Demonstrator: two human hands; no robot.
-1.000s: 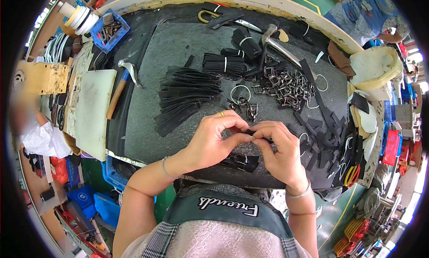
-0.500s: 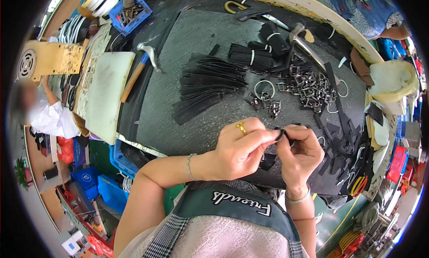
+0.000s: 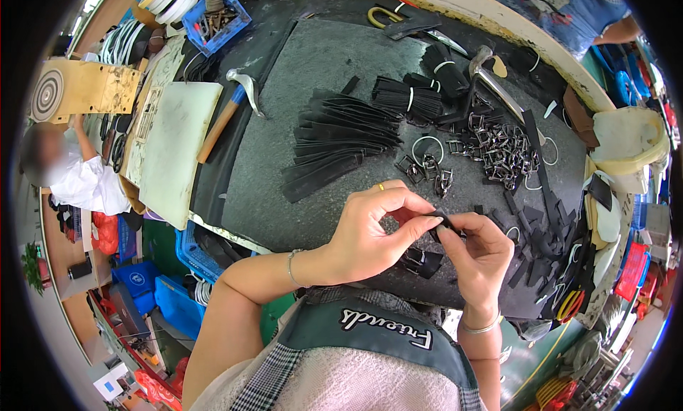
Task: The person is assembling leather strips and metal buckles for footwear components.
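A small black strip (image 3: pixel 441 219) is pinched between the fingertips of both my hands, above the front of the dark work board. My left hand (image 3: pixel 380 233) grips its left side with thumb and forefinger. On the other side, the thumb and bent fingers of my right hand (image 3: pixel 478 254) close on it, hiding part of the strip. Just under my hands lies another black piece (image 3: pixel 422 262) with something metallic by it. Beyond them are a few loose metal buckles (image 3: pixel 429 170), a larger heap of buckles (image 3: pixel 504 155) and a fan of black strips (image 3: pixel 341 137).
Bundled black strips (image 3: pixel 407 100) lie farther back, near a hammer (image 3: pixel 491 73). Another hammer (image 3: pixel 224 116) rests at left beside a white board (image 3: pixel 178 144). Short black offcuts (image 3: pixel 537 229) lie scattered at right. A blue basket (image 3: pixel 217 19) of tools stands far left; a co-worker (image 3: pixel 82 172) is beyond.
My left thumb and fingers have shifted their pinch, and more of the black strip shows between my hands. The whole view has shifted slightly.
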